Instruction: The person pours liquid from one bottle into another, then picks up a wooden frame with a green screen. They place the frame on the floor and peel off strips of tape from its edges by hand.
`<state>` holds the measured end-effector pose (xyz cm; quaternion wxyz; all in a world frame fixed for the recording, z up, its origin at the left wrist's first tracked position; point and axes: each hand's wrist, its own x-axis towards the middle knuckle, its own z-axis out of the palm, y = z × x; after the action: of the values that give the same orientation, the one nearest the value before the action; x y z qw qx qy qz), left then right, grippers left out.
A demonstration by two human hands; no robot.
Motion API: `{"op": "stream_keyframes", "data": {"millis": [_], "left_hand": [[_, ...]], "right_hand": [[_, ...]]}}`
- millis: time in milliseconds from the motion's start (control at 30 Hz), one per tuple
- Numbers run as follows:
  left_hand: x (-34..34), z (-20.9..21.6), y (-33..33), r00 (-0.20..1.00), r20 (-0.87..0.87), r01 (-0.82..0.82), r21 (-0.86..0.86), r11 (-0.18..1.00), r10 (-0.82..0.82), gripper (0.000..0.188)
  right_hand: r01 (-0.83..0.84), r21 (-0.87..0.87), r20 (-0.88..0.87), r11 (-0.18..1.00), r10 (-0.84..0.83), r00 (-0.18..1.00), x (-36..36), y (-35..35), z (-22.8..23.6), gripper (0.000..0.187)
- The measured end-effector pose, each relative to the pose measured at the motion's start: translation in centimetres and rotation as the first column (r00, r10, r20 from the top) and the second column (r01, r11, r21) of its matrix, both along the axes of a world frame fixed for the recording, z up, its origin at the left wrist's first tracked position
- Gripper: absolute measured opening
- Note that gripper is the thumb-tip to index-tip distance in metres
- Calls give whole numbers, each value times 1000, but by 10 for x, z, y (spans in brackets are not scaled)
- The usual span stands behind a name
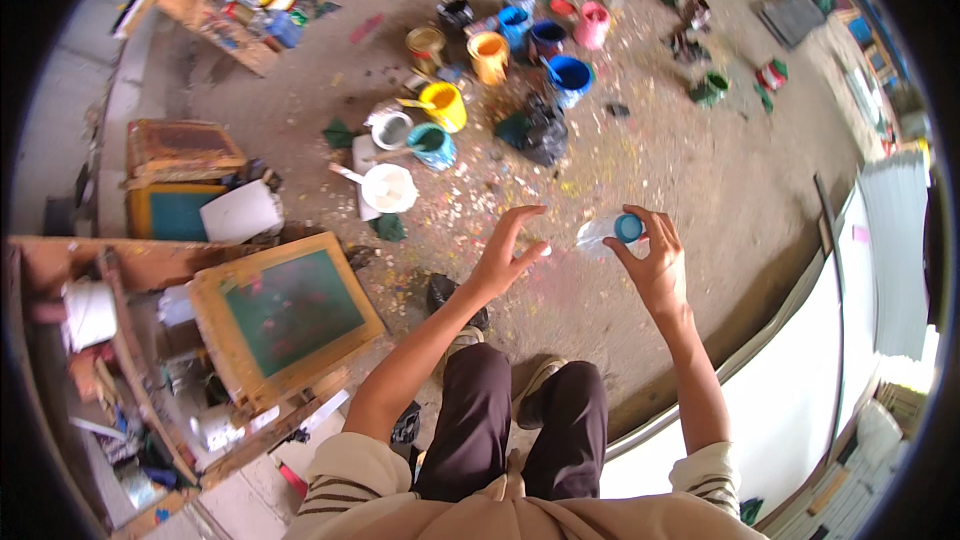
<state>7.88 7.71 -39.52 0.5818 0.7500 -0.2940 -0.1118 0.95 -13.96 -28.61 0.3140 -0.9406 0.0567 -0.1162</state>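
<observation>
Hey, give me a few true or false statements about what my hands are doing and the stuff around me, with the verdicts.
1. The right hand holds a clear container at its blue top. True.
2. The left hand grips that container too. False: it is apart from the container, with thumb and fingers spread.
3. The pink tub stands farther from you than the white tub. True.
4. The green-panelled wooden frame lies to your right. False: it is on your left.
</observation>
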Motion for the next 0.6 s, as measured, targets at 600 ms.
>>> {"op": "stream_keyframes", "data": {"millis": [600], "left_hand": [[-102, 477, 257, 531, 271, -815, -93, 571, 802, 74]], "right_hand": [[-831, 377, 170, 409, 851, 497, 55, 304, 377, 59]]}}
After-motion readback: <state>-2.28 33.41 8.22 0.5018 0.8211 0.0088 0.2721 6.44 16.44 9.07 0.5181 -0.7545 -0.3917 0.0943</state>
